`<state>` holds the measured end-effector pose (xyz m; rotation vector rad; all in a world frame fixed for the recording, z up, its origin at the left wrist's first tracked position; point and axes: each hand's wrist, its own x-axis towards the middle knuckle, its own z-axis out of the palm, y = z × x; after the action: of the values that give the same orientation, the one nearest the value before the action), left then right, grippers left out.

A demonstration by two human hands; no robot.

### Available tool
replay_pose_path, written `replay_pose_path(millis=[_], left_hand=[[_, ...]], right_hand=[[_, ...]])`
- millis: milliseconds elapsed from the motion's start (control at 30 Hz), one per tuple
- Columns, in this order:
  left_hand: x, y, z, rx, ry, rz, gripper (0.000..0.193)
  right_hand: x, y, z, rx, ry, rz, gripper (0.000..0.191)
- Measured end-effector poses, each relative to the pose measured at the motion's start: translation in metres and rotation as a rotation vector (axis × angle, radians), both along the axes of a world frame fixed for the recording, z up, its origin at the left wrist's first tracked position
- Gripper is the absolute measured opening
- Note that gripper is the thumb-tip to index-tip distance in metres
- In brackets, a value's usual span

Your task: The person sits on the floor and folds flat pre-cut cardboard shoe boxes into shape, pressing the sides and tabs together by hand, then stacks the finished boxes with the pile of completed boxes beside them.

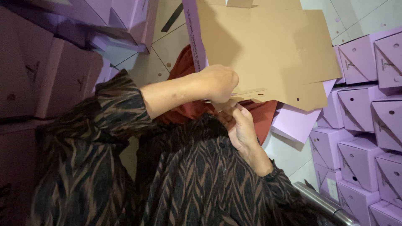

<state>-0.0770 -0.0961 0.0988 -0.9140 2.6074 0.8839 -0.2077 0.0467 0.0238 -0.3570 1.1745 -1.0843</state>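
Head view shows us looking down on our own two arms in dark patterned sleeves [104, 167], both hands working at the lower edge of a flat cardboard sheet [268, 50]. Our left hand [217, 83] comes in from the left, curled into a fist, its fingers closed on the sheet's bottom edge where a narrow flap sticks out. Our right hand [239, 127] rises from below, palm turned toward us, its fingers [228, 117] bent and touching that same edge just under the left hand; we cannot tell whether they truly pinch it or only press against it. The sheet is brown on the face we see and lilac along its left border, and it is held up in front of us, tilted, with small round holes near its lower right corner. Behind the hands lies a rust-red cloth [184, 67] over our lap. A second lilac flat piece [295, 123] sits just below and to the right of the sheet. Folded lilac boxes [364, 125] are stacked at the right, and more lilac boxes [50, 71] stand at the left on the tiled floor [360, 16].
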Motion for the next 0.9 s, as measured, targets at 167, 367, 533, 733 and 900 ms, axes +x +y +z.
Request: replay_pose_path(millis=[167,367,533,733,900], left_hand=[[0.002,0.003,-0.014,-0.074,0.064,0.066,0.023],[0.003,0.008,-0.022,-0.088,0.025,0.077,0.03],[0.004,0.01,-0.029,-0.119,0.058,0.098,0.026],[0.009,0.014,-0.035,-0.187,0.205,0.155,0.021],[0.016,0.026,-0.034,-0.224,0.272,0.221,0.011]], right_hand=[[-0.002,0.001,-0.005,-0.014,-0.031,0.005,0.026],[-0.001,0.004,-0.013,0.008,-0.06,-0.018,0.024],[0.003,0.004,-0.015,0.043,-0.065,-0.052,0.022],[0.005,0.003,-0.015,0.055,-0.062,-0.057,0.021],[0.006,0.004,-0.016,0.059,-0.064,-0.076,0.018]])
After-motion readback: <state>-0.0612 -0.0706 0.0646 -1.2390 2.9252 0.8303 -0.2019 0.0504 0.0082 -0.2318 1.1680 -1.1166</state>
